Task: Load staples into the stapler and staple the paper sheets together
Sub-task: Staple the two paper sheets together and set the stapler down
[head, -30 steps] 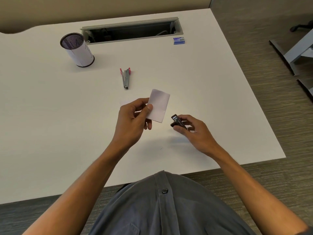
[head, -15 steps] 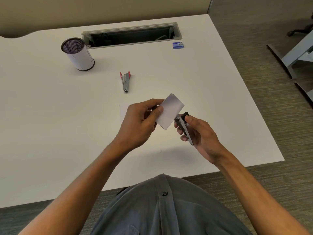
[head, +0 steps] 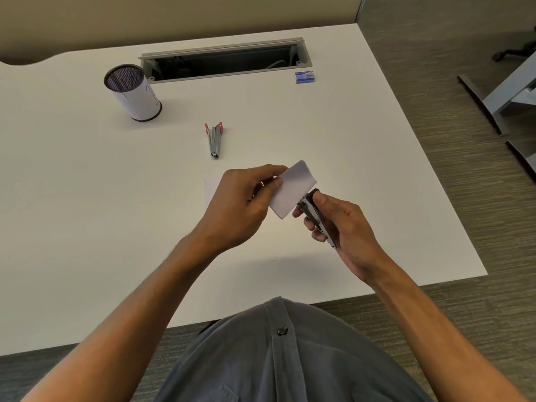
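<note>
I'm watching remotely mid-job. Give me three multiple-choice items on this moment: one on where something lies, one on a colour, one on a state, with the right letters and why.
1. Where does the staple box lie?
A. beside the cable slot's right end
B. inside the mesh cup
C. on the floor

2. What colour are the handle tips of the spare stapler on the desk?
A. green
B. red
C. yellow

3. What does the right hand hold?
A. nothing
B. a pen
C. a stapler

Answers:
1 A, it sits by the cable slot.
2 B, the tips show red.
3 C, its fingers wrap the stapler at the edge of the paper pinched by the left hand.
</note>
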Tool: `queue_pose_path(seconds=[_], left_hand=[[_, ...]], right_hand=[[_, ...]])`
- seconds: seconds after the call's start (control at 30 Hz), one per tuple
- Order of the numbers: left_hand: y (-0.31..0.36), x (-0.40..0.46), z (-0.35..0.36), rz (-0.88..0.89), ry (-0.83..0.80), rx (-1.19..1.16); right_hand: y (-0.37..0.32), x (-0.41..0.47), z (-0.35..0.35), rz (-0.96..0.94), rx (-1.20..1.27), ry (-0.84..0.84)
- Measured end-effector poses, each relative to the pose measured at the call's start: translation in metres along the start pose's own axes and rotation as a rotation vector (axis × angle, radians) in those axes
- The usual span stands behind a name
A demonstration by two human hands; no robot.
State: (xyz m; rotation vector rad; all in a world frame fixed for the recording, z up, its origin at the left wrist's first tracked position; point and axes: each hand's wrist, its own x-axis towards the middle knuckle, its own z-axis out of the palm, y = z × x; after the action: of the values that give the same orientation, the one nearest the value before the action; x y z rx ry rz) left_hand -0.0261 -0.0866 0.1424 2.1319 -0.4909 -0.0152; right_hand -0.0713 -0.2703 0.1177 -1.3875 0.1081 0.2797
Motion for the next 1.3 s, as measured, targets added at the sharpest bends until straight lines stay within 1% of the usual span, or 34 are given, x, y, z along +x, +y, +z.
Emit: queue_pose_path(seconds=[0.2,0.37,0.6,0.9,1.07,1.2,1.3], left_hand=[[0.005,0.0,0.004,0.018,-0.08,-0.005],[0.007,0.001,0.005,0.007,-0.1,-0.047],[0.008,0.002,0.005,-0.017,-0.123,-0.092],[0.002,-0.006,0.01,-0.081,-0.129,-0.254],[-0.008,-0.008,0.01,-0.137,-0.121,-0.282],[-0.014,-0.007,0.004,-0.14,-0.053,-0.293],[-0.022,-0.007,-0.002,-0.17,0.014,-0.302]], right_hand=[[-0.003,0.0,0.005,0.005,0.0,0.024],[-0.002,0.001,0.007,0.002,0.019,0.048],[0.002,0.002,0.011,-0.058,0.005,0.112],[0.01,0.006,0.01,-0.142,-0.077,0.248],[0.011,0.009,0.011,-0.078,-0.041,0.213],[0.01,0.014,0.01,-0.059,-0.057,0.145],[0.009,0.021,0.007,-0.059,-0.035,0.131]])
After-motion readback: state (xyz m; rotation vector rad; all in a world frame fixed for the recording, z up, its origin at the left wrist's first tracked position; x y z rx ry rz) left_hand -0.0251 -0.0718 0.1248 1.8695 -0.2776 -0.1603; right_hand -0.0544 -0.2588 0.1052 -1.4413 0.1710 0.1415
